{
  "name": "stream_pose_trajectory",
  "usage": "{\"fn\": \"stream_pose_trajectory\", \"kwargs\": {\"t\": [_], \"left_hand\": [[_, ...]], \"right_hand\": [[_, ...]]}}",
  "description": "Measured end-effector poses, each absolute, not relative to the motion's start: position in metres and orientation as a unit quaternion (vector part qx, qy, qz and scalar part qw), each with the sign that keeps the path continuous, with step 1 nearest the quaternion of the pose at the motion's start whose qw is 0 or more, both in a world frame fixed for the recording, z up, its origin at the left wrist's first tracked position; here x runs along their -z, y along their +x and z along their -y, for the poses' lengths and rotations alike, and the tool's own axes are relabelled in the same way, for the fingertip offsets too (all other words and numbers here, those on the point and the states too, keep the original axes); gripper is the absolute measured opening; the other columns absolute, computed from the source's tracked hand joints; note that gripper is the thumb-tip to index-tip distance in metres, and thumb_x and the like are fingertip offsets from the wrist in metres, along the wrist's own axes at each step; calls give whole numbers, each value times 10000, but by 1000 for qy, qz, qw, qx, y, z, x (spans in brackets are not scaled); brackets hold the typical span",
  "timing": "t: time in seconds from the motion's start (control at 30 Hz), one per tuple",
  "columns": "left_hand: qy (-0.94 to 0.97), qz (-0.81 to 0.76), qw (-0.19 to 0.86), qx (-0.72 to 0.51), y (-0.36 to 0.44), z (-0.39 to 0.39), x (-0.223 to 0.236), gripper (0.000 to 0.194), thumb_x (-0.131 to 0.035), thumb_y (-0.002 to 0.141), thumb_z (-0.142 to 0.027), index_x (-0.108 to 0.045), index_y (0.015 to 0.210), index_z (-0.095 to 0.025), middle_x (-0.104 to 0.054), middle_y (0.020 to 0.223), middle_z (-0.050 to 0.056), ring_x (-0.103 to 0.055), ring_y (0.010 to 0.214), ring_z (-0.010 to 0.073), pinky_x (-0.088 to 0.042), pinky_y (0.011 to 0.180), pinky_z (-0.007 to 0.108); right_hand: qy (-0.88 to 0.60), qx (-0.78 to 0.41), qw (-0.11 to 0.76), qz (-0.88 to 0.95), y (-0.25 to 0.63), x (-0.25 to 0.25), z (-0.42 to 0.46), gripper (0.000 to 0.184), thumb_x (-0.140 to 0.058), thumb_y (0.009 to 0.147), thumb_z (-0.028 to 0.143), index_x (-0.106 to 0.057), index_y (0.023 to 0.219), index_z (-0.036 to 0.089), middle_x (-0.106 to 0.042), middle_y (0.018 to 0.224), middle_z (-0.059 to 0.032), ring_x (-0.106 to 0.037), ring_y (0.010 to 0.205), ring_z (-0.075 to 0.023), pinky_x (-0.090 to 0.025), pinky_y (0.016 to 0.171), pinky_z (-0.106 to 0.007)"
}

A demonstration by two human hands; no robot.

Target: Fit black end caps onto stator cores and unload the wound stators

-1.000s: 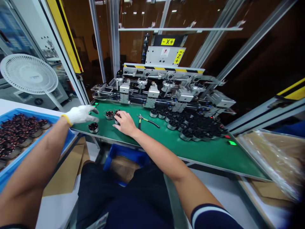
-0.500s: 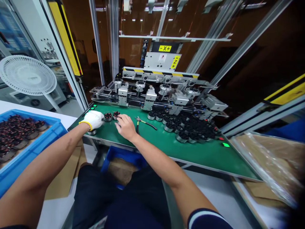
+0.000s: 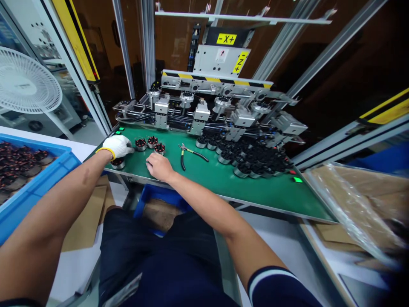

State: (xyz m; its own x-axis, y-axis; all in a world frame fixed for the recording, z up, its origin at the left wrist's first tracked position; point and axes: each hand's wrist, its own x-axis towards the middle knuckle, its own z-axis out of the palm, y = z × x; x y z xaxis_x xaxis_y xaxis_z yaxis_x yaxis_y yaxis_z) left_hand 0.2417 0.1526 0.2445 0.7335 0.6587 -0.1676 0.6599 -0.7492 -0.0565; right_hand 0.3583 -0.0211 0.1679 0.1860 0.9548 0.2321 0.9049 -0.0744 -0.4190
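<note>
My left hand (image 3: 117,146), in a white knit glove with a yellow cuff, hovers at the left end of the green work surface (image 3: 211,181). Its fingers point right, loosely apart, with nothing visible in them. Partly below the glove stands a motor stator (image 3: 118,163) with a metal base and dark top. My bare right hand (image 3: 159,166) is low over the surface, fingers curled inward; what they hold, if anything, is hidden. Just beyond it sits a copper-wound stator (image 3: 159,149). Another stator (image 3: 140,145) and a third stator (image 3: 152,142) stand between my hands.
Cutting pliers (image 3: 190,156) lie open right of my right hand. A dense group of black-topped stators (image 3: 255,158) fills the right part. Behind runs a machine with metal clamps (image 3: 201,111). A blue crate (image 3: 72,164) of stators stands left; a blue bin (image 3: 140,207) sits below.
My right hand has drawn back toward the front edge, off the stators it was at. Three stators now show between and beyond my hands. The view has tilted down.
</note>
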Motion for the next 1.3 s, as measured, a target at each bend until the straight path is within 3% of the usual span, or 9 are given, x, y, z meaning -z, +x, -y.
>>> {"fn": "stream_pose_trajectory", "kwargs": {"t": [0.13, 0.3, 0.5, 0.67, 0.83, 1.03, 1.2, 1.3], "left_hand": [[935, -344, 1, 90, 236, -134, -251, 394, -562, 816, -502, -802, 1020, -265, -786, 1054, 86, -720, 925, 279, -523, 731, 306], [949, -306, -28, 70, 236, -92, -250, 448, -489, 848, -496, -798, 1021, -223, -765, 1006, 145, -708, 919, 329, -521, 727, 360], [972, -223, -30, 67, 231, -87, -256, 387, -519, 860, -497, -771, 1069, -289, -743, 1091, 72, -679, 987, 279, -490, 757, 329], [974, -184, -132, 16, 243, -111, -255, 449, -645, 805, -431, -736, 1145, -153, -655, 1284, 182, -569, 1181, 390, -444, 925, 467], [984, -150, -97, 25, 250, -114, -248, 402, -620, 835, -505, -755, 1076, -212, -670, 1299, 109, -597, 1141, 321, -442, 904, 406], [991, -105, -75, 36, 242, -112, -253, 308, -587, 879, -460, -762, 1010, -243, -694, 1298, 43, -604, 1156, 264, -415, 950, 365], [987, -135, -71, 41, 235, -125, -252, 370, -579, 867, -534, -775, 1033, -267, -730, 1185, 78, -624, 1106, 283, -437, 923, 369], [983, -168, -48, 55, 229, -134, -254, 384, -614, 816, -559, -775, 1052, -302, -716, 1220, 67, -634, 1087, 273, -458, 893, 340]], "right_hand": [[-752, -104, 314, 570, 355, -174, 9, 183, -576, 975, 200, -749, 998, 143, -747, 1082, -102, -671, 1045, -187, -480, 992, -289], [-778, -213, 395, 439, 351, -181, -21, 361, -473, 1027, 277, -740, 836, 127, -745, 758, -51, -681, 623, -113, -535, 640, -211], [-756, -326, 433, 366, 355, -189, -19, 188, -587, 837, 46, -706, 720, 133, -630, 529, 40, -531, 423, -60, -426, 432, -152], [-728, -363, 435, 385, 357, -188, -3, 171, -602, 744, -9, -675, 684, 133, -538, 421, 78, -495, 396, -63, -400, 431, -155], [-711, -369, 426, 421, 360, -183, 11, 210, -589, 699, -48, -699, 745, 125, -530, 410, 95, -473, 381, -50, -402, 480, -152], [-691, -374, 412, 462, 366, -184, 22, 206, -590, 708, -40, -717, 736, 120, -541, 429, 83, -516, 423, -57, -411, 513, -154], [-676, -389, 385, 493, 365, -185, 30, 174, -614, 762, 8, -743, 803, 117, -589, 505, 60, -565, 466, -79, -430, 499, -170], [-683, -349, 382, 516, 373, -193, 36, 93, -710, 799, 106, -765, 870, 129, -673, 633, 10, -637, 598, -119, -507, 622, -226]]}}
